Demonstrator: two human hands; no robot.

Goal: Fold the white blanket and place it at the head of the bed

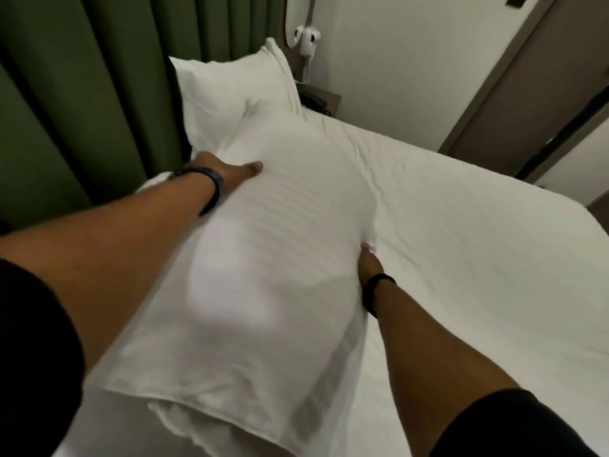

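Observation:
A folded white blanket [263, 258], thick and faintly striped, is held between both my hands above the white bed [461, 242]. My left hand [230, 173] grips its far left side, thumb lying on top. My right hand [369, 262] grips its right edge, fingers tucked under the fabric and mostly hidden. The bundle's far end reaches toward the white pillow [230, 90] at the head of the bed. Its near end hangs close to me and looks blurred.
Green curtains [82, 94] hang along the left side of the bed. A white wall phone [306, 41] and a small bedside shelf [321, 102] sit beyond the pillow. A brown door [527, 94] stands at the right.

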